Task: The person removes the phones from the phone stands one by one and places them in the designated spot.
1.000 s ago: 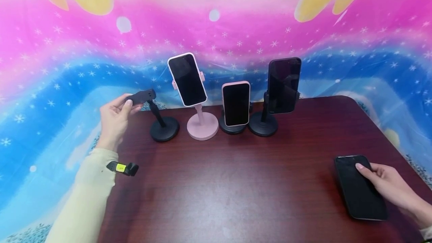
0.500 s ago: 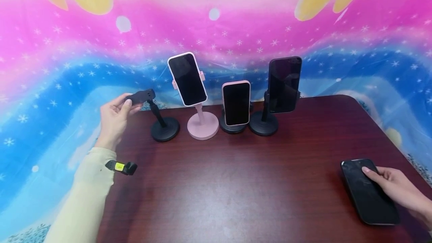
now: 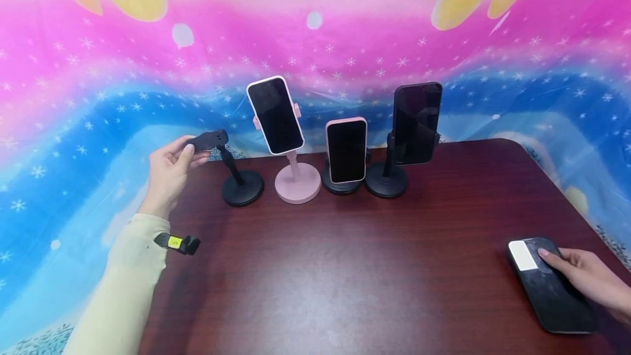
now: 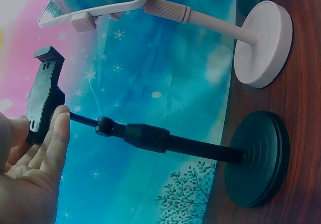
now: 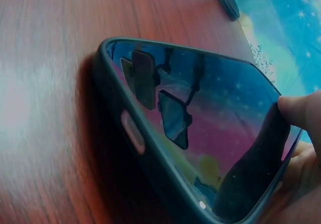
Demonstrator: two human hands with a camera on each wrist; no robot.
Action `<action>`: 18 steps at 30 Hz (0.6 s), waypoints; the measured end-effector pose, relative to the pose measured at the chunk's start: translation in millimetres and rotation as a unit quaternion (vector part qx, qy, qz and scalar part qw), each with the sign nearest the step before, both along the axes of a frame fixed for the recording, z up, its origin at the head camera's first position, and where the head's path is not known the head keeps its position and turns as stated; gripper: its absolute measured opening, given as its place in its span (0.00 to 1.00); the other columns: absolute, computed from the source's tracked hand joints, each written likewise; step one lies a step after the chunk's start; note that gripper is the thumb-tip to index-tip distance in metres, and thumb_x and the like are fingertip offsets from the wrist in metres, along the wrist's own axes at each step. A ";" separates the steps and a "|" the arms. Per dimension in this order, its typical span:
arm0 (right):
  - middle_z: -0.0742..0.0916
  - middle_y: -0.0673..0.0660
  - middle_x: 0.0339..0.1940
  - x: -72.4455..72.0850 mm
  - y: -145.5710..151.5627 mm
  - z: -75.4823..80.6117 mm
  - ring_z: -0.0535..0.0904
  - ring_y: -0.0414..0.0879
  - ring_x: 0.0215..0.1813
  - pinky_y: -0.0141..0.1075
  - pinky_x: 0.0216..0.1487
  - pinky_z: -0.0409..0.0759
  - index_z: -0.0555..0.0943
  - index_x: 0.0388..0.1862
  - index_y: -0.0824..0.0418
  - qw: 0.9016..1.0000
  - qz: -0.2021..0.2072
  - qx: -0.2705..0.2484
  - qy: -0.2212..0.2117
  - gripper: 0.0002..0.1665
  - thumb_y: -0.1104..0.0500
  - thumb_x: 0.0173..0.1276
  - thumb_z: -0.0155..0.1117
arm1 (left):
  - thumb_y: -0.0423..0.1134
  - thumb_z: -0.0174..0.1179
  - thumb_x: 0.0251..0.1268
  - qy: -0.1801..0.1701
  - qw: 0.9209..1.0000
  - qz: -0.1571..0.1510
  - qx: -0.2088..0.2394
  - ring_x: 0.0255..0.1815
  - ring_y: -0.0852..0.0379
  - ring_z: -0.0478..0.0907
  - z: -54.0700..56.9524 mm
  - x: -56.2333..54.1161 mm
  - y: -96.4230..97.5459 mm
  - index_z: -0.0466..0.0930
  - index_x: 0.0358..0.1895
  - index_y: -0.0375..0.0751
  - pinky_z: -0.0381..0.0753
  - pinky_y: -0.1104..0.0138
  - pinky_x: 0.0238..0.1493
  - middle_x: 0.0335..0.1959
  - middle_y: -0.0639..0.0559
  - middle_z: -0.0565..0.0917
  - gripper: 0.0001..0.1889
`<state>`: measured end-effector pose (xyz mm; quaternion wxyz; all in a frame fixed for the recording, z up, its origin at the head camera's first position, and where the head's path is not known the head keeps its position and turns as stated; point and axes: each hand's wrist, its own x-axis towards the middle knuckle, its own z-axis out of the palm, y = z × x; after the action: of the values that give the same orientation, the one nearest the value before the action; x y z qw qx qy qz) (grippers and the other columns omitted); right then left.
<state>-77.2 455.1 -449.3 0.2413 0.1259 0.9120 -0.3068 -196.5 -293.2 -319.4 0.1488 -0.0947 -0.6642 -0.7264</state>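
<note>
At the left, my left hand (image 3: pixel 167 177) pinches the end of the black clamp (image 3: pixel 209 139) on top of a phone stand (image 3: pixel 242 188). In the left wrist view the clamp (image 4: pixel 44 91) holds no phone, and thumb and fingers grip its lower end. My right hand (image 3: pixel 594 281) holds a black phone (image 3: pixel 557 303) by its right edge, thumb on the screen, over the table's right side. A bright white patch shows at the phone's top left corner. In the right wrist view the dark-cased phone (image 5: pixel 200 128) mirrors stands and backdrop in its screen.
Right of the black stand, a pink stand (image 3: pixel 298 184) bears a white-framed phone (image 3: pixel 276 116). Beyond it are a pink-framed phone (image 3: pixel 346 151) on a low black stand and a dark phone (image 3: pixel 418 122) on another black stand (image 3: pixel 386 181). A patterned cloth (image 3: pixel 315 53) hangs behind the table (image 3: pixel 315 267).
My right hand has moved the phone a little to the right and toward me, and the white patch has appeared on it. My left hand stays on the clamp.
</note>
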 end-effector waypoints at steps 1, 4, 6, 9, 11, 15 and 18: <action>0.85 0.49 0.28 -0.3 1.0 -0.1 0.79 0.44 0.28 0.35 0.29 0.74 0.72 0.57 0.80 1.000 0.000 0.001 -0.003 0.49 0.33 0.82 0.30 | 0.29 0.51 0.77 -0.001 1.000 -0.001 0.000 0.39 0.60 0.90 0.4 0.1 -0.2 0.80 0.55 0.28 0.87 0.70 0.47 0.45 0.53 0.90 0.12; 0.87 0.49 0.29 -0.6 2.8 0.0 0.82 0.45 0.29 0.36 0.30 0.77 0.70 0.59 0.83 1.000 0.000 0.002 -0.010 0.51 0.33 0.82 0.31 | 0.30 0.51 0.77 -0.004 1.000 0.002 -0.009 0.39 0.60 0.90 0.8 0.1 -1.0 0.80 0.56 0.29 0.87 0.71 0.47 0.45 0.54 0.90 0.12; 0.86 0.49 0.27 -0.2 3.8 -0.1 0.82 0.45 0.29 0.36 0.29 0.78 0.72 0.58 0.82 1.000 0.000 0.007 -0.015 0.51 0.33 0.81 0.31 | 0.30 0.52 0.77 -0.007 1.000 0.005 -0.015 0.39 0.61 0.90 0.8 -0.2 -1.6 0.80 0.56 0.31 0.87 0.71 0.47 0.45 0.55 0.90 0.13; 0.83 0.49 0.23 1.0 5.6 -1.4 0.80 0.45 0.27 0.35 0.28 0.74 0.75 0.53 0.78 1.000 -0.001 0.010 -0.016 0.48 0.33 0.82 0.32 | 0.31 0.52 0.77 -0.010 1.000 0.004 -0.025 0.39 0.61 0.90 0.8 -0.6 -1.8 0.80 0.57 0.31 0.87 0.71 0.46 0.45 0.55 0.90 0.13; 0.80 0.49 0.21 2.0 7.2 -2.6 0.78 0.44 0.25 0.34 0.27 0.71 0.77 0.49 0.75 1.000 0.000 0.015 -0.013 0.45 0.34 0.82 0.33 | 0.32 0.52 0.77 -0.010 0.999 0.003 -0.033 0.39 0.60 0.90 0.6 -1.3 -1.9 0.79 0.58 0.30 0.88 0.71 0.47 0.45 0.56 0.90 0.14; 0.76 0.48 0.20 2.8 10.7 -4.9 0.76 0.42 0.24 0.32 0.27 0.69 0.75 0.35 0.67 1.000 0.004 0.027 -0.002 0.40 0.34 0.82 0.33 | 0.32 0.53 0.77 -0.008 0.999 -0.004 -0.035 0.39 0.60 0.90 0.2 -1.9 -2.3 0.78 0.58 0.29 0.87 0.70 0.47 0.45 0.56 0.90 0.14; 0.73 0.47 0.19 2.9 13.8 -5.7 0.72 0.39 0.23 0.31 0.26 0.67 0.68 0.25 0.57 0.999 0.009 0.037 0.003 0.35 0.33 0.82 0.33 | 0.32 0.53 0.77 -0.006 0.999 -0.009 -0.033 0.38 0.61 0.90 -0.2 -1.7 -3.1 0.78 0.58 0.28 0.87 0.71 0.46 0.45 0.56 0.90 0.14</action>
<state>-74.2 468.9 -455.0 0.2367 0.1256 0.9245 -0.2710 -198.2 -296.3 -319.7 0.1350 -0.1011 -0.6881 -0.7057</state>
